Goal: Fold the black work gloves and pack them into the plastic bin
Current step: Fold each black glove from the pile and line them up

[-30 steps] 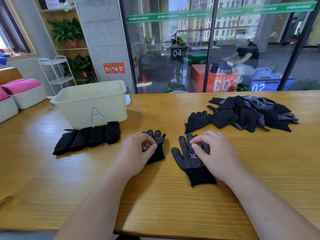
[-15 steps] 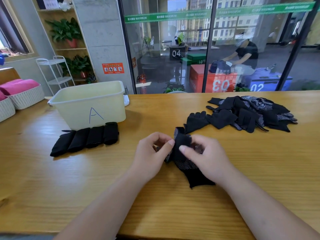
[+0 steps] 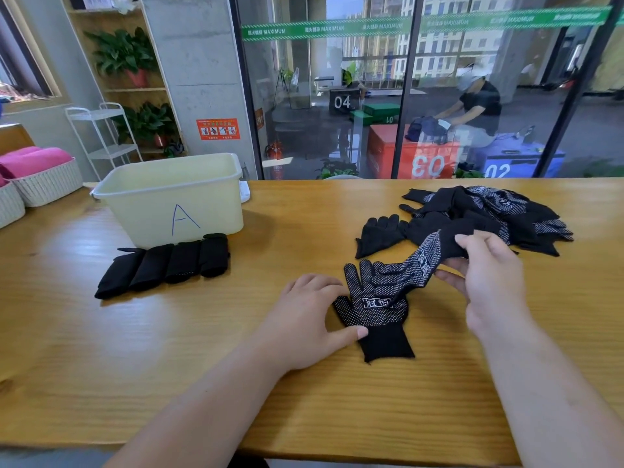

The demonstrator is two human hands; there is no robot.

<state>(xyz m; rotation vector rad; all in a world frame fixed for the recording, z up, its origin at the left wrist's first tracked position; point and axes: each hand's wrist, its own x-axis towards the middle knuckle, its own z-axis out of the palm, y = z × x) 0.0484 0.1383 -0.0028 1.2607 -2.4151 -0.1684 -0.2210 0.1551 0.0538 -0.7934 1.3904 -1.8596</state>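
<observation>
Counts by kind
Four folded gloves point(image 3: 169, 265), two unfolded dotted gloves point(image 3: 374, 307), one plastic bin point(image 3: 145, 217) (loose pile point(image 3: 489, 214) uncountable).

A wooden table point(image 3: 101, 366) fills the lower frame. Behind it, in the upper middle and right, stands a glass wall point(image 3: 304, 96) with dark frames and a green strip point(image 3: 324, 29). In the upper left are a concrete pillar point(image 3: 192, 62), shelves point(image 3: 135, 90) with potted plants point(image 3: 121, 55), a white wire rack point(image 3: 111, 152) and white baskets point(image 3: 47, 185) holding pink cloth point(image 3: 33, 160).

Pink towels point(image 3: 33, 160) in white baskets point(image 3: 47, 185)
</observation>
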